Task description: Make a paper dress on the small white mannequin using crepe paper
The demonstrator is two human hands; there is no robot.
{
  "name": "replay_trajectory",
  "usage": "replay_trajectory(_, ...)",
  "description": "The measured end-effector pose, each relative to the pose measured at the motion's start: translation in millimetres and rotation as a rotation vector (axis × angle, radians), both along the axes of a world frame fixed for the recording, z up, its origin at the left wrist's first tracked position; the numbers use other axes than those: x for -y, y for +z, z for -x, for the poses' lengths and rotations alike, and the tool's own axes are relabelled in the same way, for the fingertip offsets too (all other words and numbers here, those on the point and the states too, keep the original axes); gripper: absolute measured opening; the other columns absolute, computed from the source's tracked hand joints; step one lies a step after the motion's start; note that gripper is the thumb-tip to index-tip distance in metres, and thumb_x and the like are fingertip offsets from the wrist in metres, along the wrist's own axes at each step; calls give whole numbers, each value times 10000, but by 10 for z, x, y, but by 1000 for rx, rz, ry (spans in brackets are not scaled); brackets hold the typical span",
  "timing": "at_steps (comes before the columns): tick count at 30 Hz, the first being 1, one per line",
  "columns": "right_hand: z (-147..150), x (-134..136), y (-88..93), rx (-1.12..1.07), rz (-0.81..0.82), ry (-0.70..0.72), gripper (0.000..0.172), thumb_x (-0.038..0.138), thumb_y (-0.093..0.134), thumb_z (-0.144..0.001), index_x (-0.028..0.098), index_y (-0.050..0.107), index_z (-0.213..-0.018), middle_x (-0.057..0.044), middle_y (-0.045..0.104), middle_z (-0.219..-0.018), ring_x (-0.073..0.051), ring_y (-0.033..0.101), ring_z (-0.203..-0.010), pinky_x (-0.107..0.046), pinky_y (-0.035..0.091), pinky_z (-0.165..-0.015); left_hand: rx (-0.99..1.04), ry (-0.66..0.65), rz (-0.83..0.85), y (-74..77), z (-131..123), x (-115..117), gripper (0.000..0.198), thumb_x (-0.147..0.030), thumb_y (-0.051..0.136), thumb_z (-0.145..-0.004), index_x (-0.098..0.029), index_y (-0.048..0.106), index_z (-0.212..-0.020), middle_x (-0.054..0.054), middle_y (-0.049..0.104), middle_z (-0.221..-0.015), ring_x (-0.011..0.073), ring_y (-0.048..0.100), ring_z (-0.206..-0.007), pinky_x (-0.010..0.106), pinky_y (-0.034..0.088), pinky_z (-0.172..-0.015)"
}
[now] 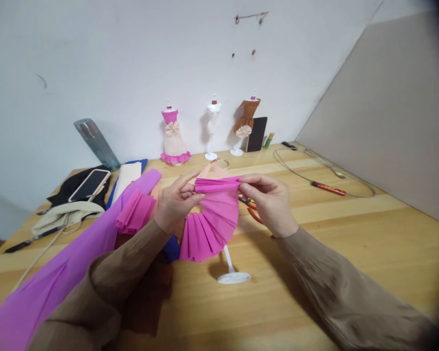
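Observation:
Pleated pink crepe paper hangs in a fan between my hands, its upper part folded into a tight stack of pleats. My left hand grips the left end of that stack between thumb and fingers. At the right end, my right hand pinches the folds between thumb and forefinger. Below the fan, a white round stand rests on the table; whatever it carries above is hidden by the paper. Scissors with orange-red handles lie partly behind my right hand.
Three miniature dress forms line the wall: one in pink and cream, one bare white, one in brown. Purple crepe paper, a folded pink bundle, a phone and a bottle are left. A red-handled cable lies right.

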State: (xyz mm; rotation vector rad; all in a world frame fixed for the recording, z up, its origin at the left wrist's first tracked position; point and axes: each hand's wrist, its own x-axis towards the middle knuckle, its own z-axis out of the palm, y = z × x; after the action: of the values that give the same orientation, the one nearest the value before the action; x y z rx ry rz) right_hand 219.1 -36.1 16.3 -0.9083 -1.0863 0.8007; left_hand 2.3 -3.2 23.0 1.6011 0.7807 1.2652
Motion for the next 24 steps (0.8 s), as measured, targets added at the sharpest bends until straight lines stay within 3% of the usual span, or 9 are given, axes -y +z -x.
replay_trajectory(5, 0, -10, -2, 72, -26, -3, 118, 252, 836, -682, 245, 788, -790, -3, 743, -744, -121, 650, -625, -256, 558, -600, -60, -45, -62, -53, 22, -51, 519, -263, 782, -716, -170, 672, -1214, 14, 740, -776, 133, 690, -629, 248, 585, -628)
replay_trajectory(11, -1, -58, -18, 108, -36, 25, 101, 256, 829, -704, 249, 788, -796, -5, 746, -762, -127, 659, -635, -259, 562, -603, -181, 78, -229, -57, 52, -76, 261, -201, 775, -694, -194, 757, -954, 20, 737, -749, 133, 681, -621, 229, 558, -596)
replay_trajectory(18, -23, -150, -73, 98, -57, 79, 91, 235, 826, -719, 252, 792, -802, -3, 746, -784, -123, 666, -675, -247, 553, -633, -45, -1, 84, -20, 17, -61, 256, -236, 795, -681, -150, 699, -902, -11, 688, -595, 152, 703, -537, 219, 559, -510)
replay_trajectory(24, -14, -172, -83, 116, -52, 75, 83, 219, 822, -707, 243, 789, -779, -15, 752, -799, -142, 668, -705, -284, 566, -677, 12, 1, 236, 37, 5, -56, 308, -302, 838, -645, -137, 674, -847, 13, 710, -560, 173, 696, -496, 244, 562, -486)
